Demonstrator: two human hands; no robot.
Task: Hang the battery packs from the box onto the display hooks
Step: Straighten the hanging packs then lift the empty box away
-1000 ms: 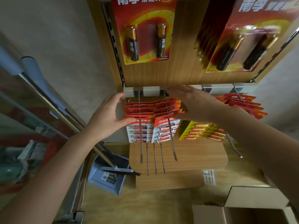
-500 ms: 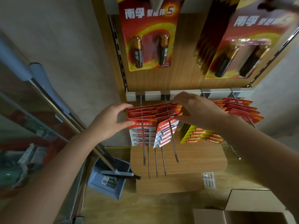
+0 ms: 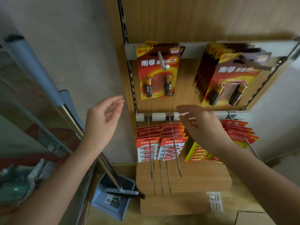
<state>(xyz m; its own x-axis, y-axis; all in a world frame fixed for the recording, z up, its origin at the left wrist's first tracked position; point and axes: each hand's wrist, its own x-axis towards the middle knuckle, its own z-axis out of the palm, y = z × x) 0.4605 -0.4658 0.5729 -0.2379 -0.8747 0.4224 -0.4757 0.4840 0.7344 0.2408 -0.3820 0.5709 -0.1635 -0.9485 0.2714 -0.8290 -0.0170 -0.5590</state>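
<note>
Two rows of red battery packs (image 3: 160, 143) hang side by side on long metal display hooks (image 3: 177, 166) below a grey rail (image 3: 159, 116). My left hand (image 3: 102, 122) hovers left of the display board, fingers relaxed, holding nothing. My right hand (image 3: 201, 125) floats in front of the rail, just right of those packs, fingers spread and empty. Yellow packs (image 3: 197, 153) hang partly behind my right forearm. More red packs (image 3: 240, 133) hang further right. Only a corner of the cardboard box (image 3: 253, 218) shows at the bottom right.
Large two-battery cards (image 3: 158, 73) and a thicker stack (image 3: 227, 78) hang on the upper rail. A blue dustpan with a broom (image 3: 113, 198) stands on the floor at the left. A metal frame with a blue-grey handle (image 3: 48, 88) runs along the left side.
Both hands have let go of the red packs and lifted away, the left one moving left. The packs now hang straight. The view has tilted upward.
</note>
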